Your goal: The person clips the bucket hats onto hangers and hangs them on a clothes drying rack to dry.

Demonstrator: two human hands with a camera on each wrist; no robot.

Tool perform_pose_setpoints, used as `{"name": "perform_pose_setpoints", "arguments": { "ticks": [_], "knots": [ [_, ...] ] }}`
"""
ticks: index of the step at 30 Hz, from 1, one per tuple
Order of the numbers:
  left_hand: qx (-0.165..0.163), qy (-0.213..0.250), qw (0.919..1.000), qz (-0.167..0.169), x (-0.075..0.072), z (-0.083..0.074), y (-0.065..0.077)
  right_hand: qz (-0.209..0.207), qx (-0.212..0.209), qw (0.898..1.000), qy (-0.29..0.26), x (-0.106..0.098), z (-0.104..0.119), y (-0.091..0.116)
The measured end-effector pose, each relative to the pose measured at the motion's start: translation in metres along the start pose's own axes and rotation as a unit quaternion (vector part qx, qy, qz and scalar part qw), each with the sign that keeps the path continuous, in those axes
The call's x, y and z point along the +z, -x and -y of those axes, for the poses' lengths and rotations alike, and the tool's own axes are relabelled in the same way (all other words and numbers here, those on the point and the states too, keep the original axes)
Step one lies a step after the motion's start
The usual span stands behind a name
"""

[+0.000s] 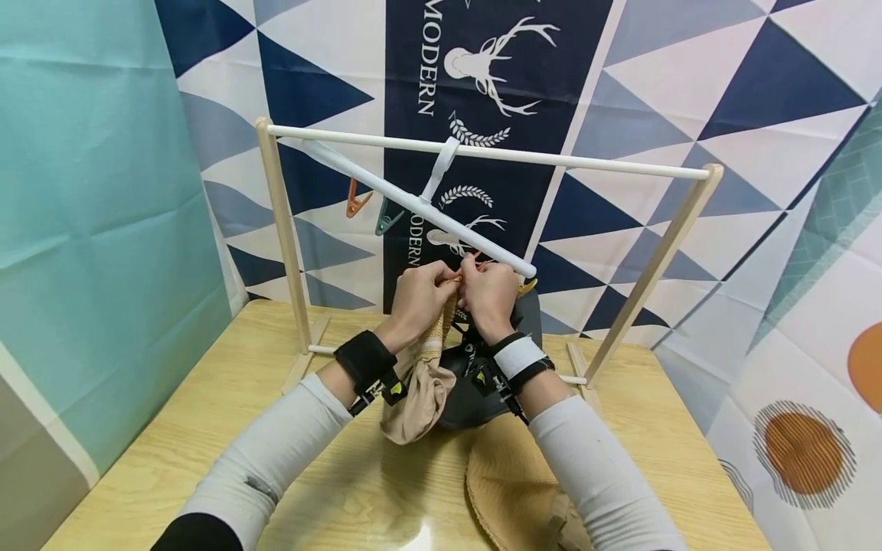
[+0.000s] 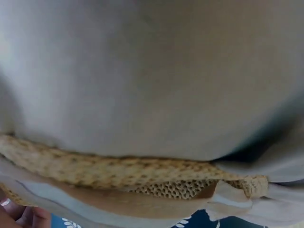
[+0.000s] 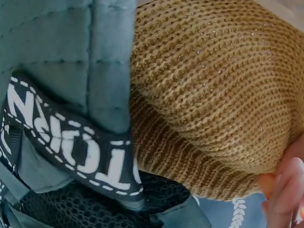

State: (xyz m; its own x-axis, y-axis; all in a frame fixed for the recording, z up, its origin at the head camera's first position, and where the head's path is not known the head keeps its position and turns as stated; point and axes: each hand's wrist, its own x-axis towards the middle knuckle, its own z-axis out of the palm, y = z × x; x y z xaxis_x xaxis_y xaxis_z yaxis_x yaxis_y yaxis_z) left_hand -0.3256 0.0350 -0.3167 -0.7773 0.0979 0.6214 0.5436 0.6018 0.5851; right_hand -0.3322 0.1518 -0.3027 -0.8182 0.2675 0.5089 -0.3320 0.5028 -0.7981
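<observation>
Both hands meet just below the right part of the white hanger (image 1: 413, 203). My left hand (image 1: 419, 300) pinches the upper edge of a beige hat (image 1: 420, 398) with a knitted straw-coloured part (image 3: 218, 90). Beside it, my right hand (image 1: 491, 297) pinches an orange clip (image 3: 267, 184), mostly hidden by the fingers, at the hat's edge. The hat hangs down below the hands, its fabric filling the left wrist view. A dark grey hat (image 1: 468, 402) with black mesh and a lettered strap (image 3: 76, 142) hangs behind the right wrist, near a yellow clip (image 1: 527, 287).
The hanger hooks over the white rod (image 1: 551, 158) of a wooden-legged rack (image 1: 648, 283). An orange clip (image 1: 354, 200) and a green clip (image 1: 387, 220) hang from its left part. A straw-coloured hat (image 1: 510, 478) lies on the wooden table (image 1: 331, 474) below the right forearm.
</observation>
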Motion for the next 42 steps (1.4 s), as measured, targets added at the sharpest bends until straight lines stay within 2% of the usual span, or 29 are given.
{"name": "perform_pose_setpoints", "arguments": {
  "ticks": [5, 12, 17, 27, 42],
  "knots": [
    [-0.038, 0.015, 0.999, 0.016, 0.0, 0.0, 0.0, 0.006, 0.014, 1.0, -0.024, -0.002, -0.002, 0.001],
    [-0.071, 0.02, 0.9959, 0.052, -0.003, 0.0, 0.001, 0.032, 0.027, 0.999, -0.028, -0.007, -0.005, 0.003],
    [-0.074, 0.032, 0.9947, 0.064, -0.004, 0.001, 0.001, 0.042, 0.029, 0.999, -0.018, -0.01, -0.007, 0.003],
    [-0.092, 0.045, 0.9925, 0.067, -0.006, 0.002, 0.002, 0.071, 0.019, 0.997, -0.009, -0.015, -0.007, 0.007],
    [-0.083, 0.061, 0.9923, 0.069, -0.011, 0.004, 0.007, 0.099, 0.012, 0.995, -0.022, -0.024, -0.009, 0.016]
  ]
}}
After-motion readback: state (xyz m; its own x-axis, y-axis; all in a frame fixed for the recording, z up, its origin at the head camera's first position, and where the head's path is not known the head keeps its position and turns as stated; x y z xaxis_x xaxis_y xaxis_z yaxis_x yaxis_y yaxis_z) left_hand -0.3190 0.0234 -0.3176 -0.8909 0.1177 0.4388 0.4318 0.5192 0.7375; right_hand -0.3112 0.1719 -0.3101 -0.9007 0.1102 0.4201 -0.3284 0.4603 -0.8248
